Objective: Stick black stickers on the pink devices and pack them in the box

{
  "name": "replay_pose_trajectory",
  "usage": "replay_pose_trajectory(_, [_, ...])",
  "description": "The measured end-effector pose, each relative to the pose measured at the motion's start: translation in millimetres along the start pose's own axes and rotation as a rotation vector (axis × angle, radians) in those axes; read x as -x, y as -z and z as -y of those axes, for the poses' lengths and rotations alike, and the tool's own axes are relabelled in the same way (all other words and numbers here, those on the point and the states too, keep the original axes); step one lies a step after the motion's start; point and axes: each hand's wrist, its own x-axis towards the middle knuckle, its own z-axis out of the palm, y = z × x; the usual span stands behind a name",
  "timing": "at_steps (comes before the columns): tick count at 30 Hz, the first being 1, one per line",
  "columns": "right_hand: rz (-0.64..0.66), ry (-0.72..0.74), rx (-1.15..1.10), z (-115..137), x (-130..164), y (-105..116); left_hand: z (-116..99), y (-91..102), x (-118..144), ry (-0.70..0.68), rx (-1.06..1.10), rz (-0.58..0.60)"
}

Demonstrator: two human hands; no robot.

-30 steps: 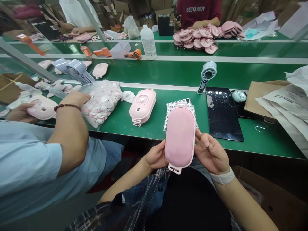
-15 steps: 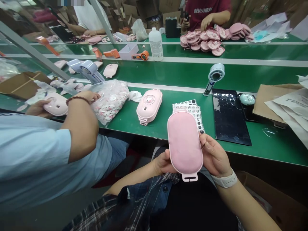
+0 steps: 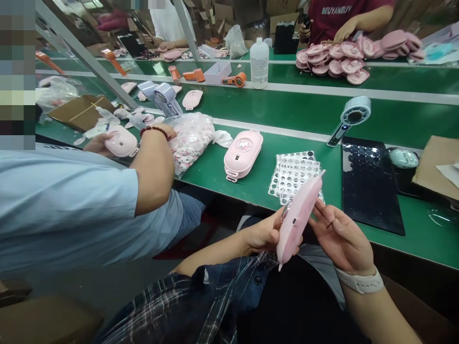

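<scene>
Turned edge-on since earlier, one pink case (image 3: pixel 300 219) is gripped by the left hand (image 3: pixel 267 234); the right hand (image 3: pixel 344 240) is open.

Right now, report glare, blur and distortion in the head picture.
Head view: bright glints speckle the far end of the black sheet; the pink case in the left hand shows little blur. Same head view: the light-blue shirt at left looks stretched, and a pixelated block covers the upper left edge.
</scene>
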Motion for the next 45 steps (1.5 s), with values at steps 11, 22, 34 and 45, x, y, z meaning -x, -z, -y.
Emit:
replay_pose_trajectory(11, [0.006, -0.166, 0.010, 14.1, 4.2, 22.1, -21.3, -1.5, 9.2, -0.301, -0.302, -0.270])
replay_pose_trajectory(22, [0.057, -0.141, 0.182, -1.8, 8.1, 1.5, -26.6, -9.8, 16.2, -0.402, -0.823, -0.486])
replay_pose_trajectory(34, [-0.117, -0.029, 0.721, 56.4, -98.1, 14.4, -78.0, 5.7, 21.0, -0.550, -1.220, -0.336])
replay_pose_trajectory(45, [-0.210, -0.097, 1.072, 78.6, -208.2, 19.4, -188.8, 95.3, -8.6, -0.287, -1.542, -1.078])
